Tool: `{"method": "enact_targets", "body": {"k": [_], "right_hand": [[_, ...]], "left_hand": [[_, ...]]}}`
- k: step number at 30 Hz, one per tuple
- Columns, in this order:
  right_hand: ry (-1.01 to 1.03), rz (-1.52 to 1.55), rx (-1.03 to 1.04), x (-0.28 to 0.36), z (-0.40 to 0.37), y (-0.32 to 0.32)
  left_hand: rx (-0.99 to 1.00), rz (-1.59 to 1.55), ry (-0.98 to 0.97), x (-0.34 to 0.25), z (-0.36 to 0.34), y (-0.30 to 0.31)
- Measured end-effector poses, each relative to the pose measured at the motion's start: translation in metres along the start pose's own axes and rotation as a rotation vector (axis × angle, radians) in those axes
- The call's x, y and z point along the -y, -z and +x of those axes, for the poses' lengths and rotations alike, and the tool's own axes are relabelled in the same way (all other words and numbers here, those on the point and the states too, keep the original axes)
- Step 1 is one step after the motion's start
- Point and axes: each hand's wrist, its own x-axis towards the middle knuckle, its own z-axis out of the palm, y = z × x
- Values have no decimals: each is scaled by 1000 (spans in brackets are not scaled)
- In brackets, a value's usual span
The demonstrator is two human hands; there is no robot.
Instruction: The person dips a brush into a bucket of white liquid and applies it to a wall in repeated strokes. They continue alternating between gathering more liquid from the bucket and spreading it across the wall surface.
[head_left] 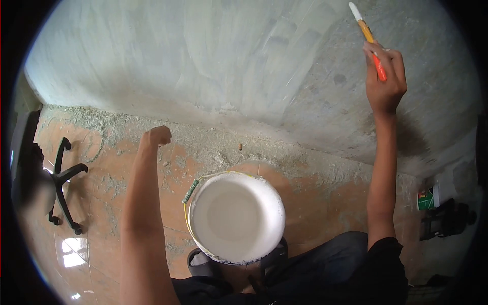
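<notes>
Dusty orange floor tiles (315,193) carry a bucket (279,218) of white paint at 6 o'clock, near the person's knees. At 10 o'clock from it, the left hand (159,136) is closed into a fist, arm stretched forward. Farther, at 1 o'clock, the raised right hand (385,76) clamps an orange brush (368,36), tip upward, before the grey wall (203,61).

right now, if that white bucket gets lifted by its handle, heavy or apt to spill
Weight unclear: the bucket is white inside, fill level hidden. No lid, so any paint could slosh out. Its thin wire handle may let it swing.
</notes>
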Motion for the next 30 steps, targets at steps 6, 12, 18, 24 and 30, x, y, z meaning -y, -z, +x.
{"method": "enact_targets", "body": {"k": [6,12,18,24,30], "right_hand": [[17,-102,214,13,-62,-29],[22,178,563,84,-173,-42],[-257,651,1052,109,-198,-40],[-341,442,980,56,-161,-48],[-134,234,734,11,-83,-11]], "left_hand": [[67,6,30,16,-2,2],[22,78,7,16,-27,11],[-32,-186,82,16,-40,13],[69,-195,22,14,-30,16],[69,-121,35,-3,-45,17]]}}
